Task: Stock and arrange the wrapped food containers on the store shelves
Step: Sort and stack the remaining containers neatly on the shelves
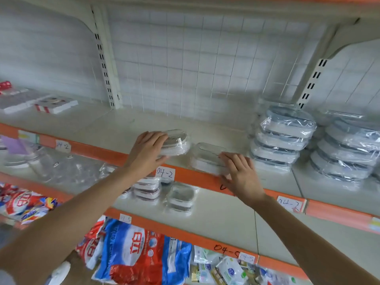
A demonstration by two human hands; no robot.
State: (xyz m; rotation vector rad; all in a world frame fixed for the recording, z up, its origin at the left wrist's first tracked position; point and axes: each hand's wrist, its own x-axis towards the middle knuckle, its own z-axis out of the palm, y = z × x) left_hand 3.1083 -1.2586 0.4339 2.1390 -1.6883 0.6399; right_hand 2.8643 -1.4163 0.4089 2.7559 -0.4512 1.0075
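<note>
In the head view, both arms reach up and forward to the upper cream metal shelf with the orange front strip. The left hand grips the near left end of a small clear-lidded oval food container in plastic wrap; thumb below at its front edge, fingers curled over the lid. The container lies just beyond and to the right of that hand, its long axis running left to right along the shelf, slightly tilted back.

The right hand rests with fingers fairly straight on the near right corner of a second wrapped clear-lidded container, which sits just beyond and left of it, close to the shelf's front edge. The two containers stand just apart, side by side between the hands.

Farther right of the right hand rise two tall stacks of larger wrapped grey-lidded containers. Each hand is nearest its own container, so any lining-up probably falls to each hand separately.
</note>
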